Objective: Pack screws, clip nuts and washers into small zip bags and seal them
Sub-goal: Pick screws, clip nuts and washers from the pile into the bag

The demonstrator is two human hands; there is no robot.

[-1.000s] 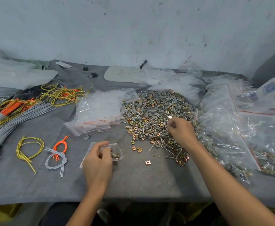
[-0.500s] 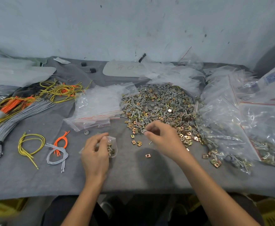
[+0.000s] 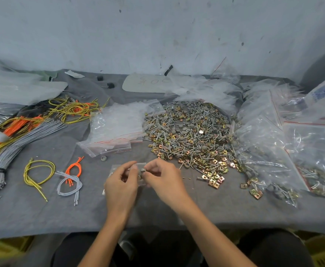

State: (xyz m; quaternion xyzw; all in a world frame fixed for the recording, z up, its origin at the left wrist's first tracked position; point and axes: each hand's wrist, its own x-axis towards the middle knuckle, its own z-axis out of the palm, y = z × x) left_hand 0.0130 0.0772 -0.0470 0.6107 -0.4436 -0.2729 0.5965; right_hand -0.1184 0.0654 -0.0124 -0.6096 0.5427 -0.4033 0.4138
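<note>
left hand [image 3: 122,186] pinches the small zip bag [image 3: 117,168] by its mouth over the counter [image 3: 42,212]; right hand [image 3: 163,180] pinches a small metal piece [image 3: 143,170] there. hold the mouth wide and drop it in cleanly; the hardware pile [image 3: 192,139] lies near.

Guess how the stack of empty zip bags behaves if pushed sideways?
The stack of empty zip bags: thin clear film, so probably floppy and light. Glossy layers lie fanned out, so likely to slide apart rather than move together.
</note>
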